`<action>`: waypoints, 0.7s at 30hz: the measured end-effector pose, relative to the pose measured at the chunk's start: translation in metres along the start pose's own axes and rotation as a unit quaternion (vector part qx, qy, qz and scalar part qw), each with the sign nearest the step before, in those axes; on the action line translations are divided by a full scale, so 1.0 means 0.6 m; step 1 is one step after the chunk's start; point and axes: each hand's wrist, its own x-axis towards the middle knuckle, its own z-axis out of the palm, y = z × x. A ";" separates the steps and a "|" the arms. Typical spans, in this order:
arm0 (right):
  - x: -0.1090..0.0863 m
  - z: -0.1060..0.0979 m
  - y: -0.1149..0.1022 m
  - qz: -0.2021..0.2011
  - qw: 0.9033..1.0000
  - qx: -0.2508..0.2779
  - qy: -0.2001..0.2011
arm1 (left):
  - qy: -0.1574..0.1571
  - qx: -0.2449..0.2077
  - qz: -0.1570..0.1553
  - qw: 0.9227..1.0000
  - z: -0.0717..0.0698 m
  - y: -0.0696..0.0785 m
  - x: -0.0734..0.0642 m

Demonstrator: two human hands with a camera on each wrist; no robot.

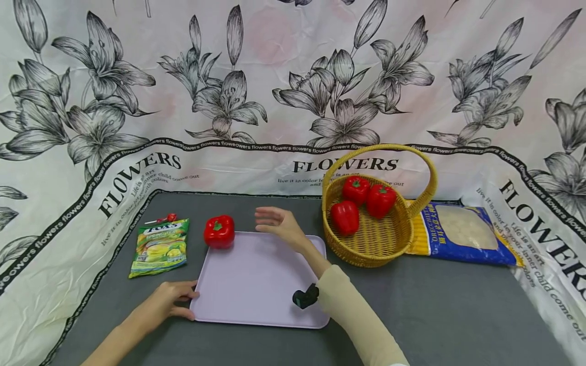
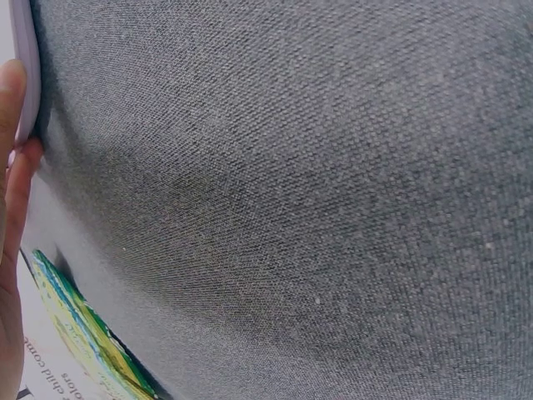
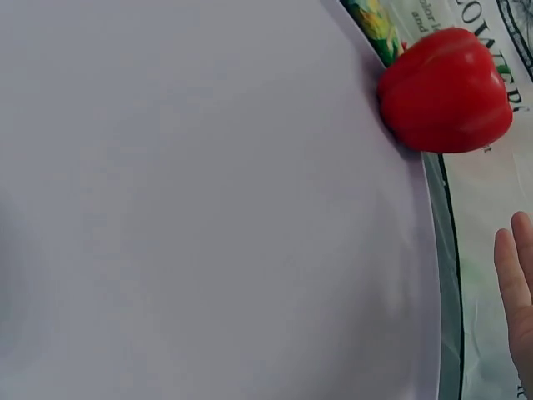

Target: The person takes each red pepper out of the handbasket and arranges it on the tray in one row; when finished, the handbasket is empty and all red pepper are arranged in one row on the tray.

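Note:
A pale lilac tray (image 1: 261, 279) lies on the grey table. My left hand (image 1: 162, 302) touches its left edge near the front corner, with thumb and fingertips spread along the rim. Over the back part of the tray, my right hand (image 1: 281, 226) hovers with its fingers extended and nothing in them. A red bell pepper (image 1: 219, 232) sits at the tray's back left corner, a short way left of that hand. The right wrist view also shows this pepper (image 3: 445, 92) on the rim, with the right hand's fingers (image 3: 516, 275) apart from it.
A yellow wicker basket (image 1: 366, 254) with a tall handle holds three red bell peppers (image 1: 357, 189) at the back right. Beside it lies a blue and yellow pasta bag (image 1: 467, 229). On the left are a green candy packet (image 1: 161, 247) and a small red lollipop (image 1: 171, 217).

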 end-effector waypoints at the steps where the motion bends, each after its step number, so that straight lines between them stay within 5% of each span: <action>1: -0.006 -0.004 -0.002 -0.002 1.000 -0.003 -0.002 | 0.000 -0.001 0.001 1.000 0.001 0.000 0.000; 14: -0.076 -0.051 -0.044 -0.021 0.999 -0.024 -0.005 | -0.007 -0.003 -0.003 1.000 0.001 0.001 -0.002; 21: -0.119 -0.110 -0.062 -0.054 0.997 -0.048 0.031 | 0.008 -0.003 0.005 1.000 0.003 -0.003 -0.003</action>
